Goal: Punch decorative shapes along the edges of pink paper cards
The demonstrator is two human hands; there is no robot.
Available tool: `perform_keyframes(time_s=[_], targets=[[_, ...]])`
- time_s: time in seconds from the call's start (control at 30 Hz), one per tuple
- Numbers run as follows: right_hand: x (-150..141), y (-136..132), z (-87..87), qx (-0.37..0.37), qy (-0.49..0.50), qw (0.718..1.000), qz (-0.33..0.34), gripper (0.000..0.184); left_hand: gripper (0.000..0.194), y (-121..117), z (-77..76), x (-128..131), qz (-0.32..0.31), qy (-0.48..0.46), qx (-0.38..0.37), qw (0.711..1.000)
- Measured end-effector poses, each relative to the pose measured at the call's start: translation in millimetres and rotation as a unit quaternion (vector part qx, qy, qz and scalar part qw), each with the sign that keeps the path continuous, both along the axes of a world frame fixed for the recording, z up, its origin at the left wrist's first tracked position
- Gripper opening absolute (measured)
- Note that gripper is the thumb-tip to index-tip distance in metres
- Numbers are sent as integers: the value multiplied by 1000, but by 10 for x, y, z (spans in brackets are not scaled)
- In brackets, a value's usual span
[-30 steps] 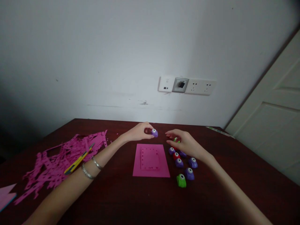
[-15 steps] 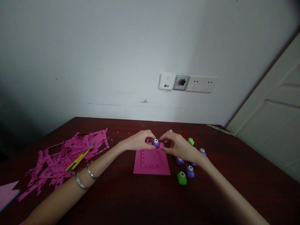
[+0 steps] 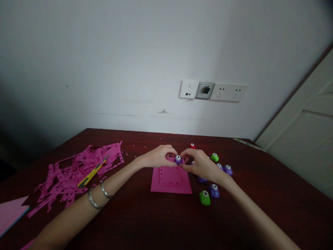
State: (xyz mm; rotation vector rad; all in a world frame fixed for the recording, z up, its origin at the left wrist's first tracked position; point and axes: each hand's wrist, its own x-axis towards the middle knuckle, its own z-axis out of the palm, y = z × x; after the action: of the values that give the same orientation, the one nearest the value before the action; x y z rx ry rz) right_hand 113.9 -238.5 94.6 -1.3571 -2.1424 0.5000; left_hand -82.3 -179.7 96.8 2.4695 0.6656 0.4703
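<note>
My left hand (image 3: 158, 157) and my right hand (image 3: 199, 164) meet over the far edge of a pink paper card (image 3: 171, 180) on the dark wooden table (image 3: 156, 222). Both pinch a small purple paper punch (image 3: 178, 159) with a white button on top, set at the card's far edge. The card shows a border of small punched holes. Beside my right hand lie several more small punches: a green one (image 3: 204, 197), a purple one (image 3: 214, 190), another green one (image 3: 214, 157), a red one (image 3: 192, 146) and purple ones (image 3: 228, 169).
A heap of pink paper scraps (image 3: 75, 173) lies at the left with a yellow utility knife (image 3: 92, 172) on it. A pink sheet (image 3: 10, 215) pokes in at the lower left. Wall sockets (image 3: 212, 91) sit behind the table, a white door (image 3: 304, 139) at the right.
My left hand brought the purple punch down from beyond the card onto its far edge. My right hand left the group of punches and joined it on the punch.
</note>
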Motion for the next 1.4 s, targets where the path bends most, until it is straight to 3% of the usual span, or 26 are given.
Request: perform_keyframes(time_s=[0.13,0.33,0.6,0.9,1.1,1.4], targets=[[98,62,-39,-29,-10,999,-43,14,40,144,-108,-83,36,40,0,999],[249,165,-139,-72,-57,992,-85,10,28,333,-417,-177,145,150,-4,978],[313,221,-255,-97,-92,986,-100,13,31,458,-659,-166,140,139,-37,980],[354,254,-279,-98,-71,989,-83,15,12,469,-619,-139,170,89,-112,975],[357,285,-324,-85,-38,991,-100,16,19,489,-521,-198,156,-43,-246,956],[312,301,-340,-65,-26,990,-126,18,19,449,-383,-235,161,-104,-301,934]])
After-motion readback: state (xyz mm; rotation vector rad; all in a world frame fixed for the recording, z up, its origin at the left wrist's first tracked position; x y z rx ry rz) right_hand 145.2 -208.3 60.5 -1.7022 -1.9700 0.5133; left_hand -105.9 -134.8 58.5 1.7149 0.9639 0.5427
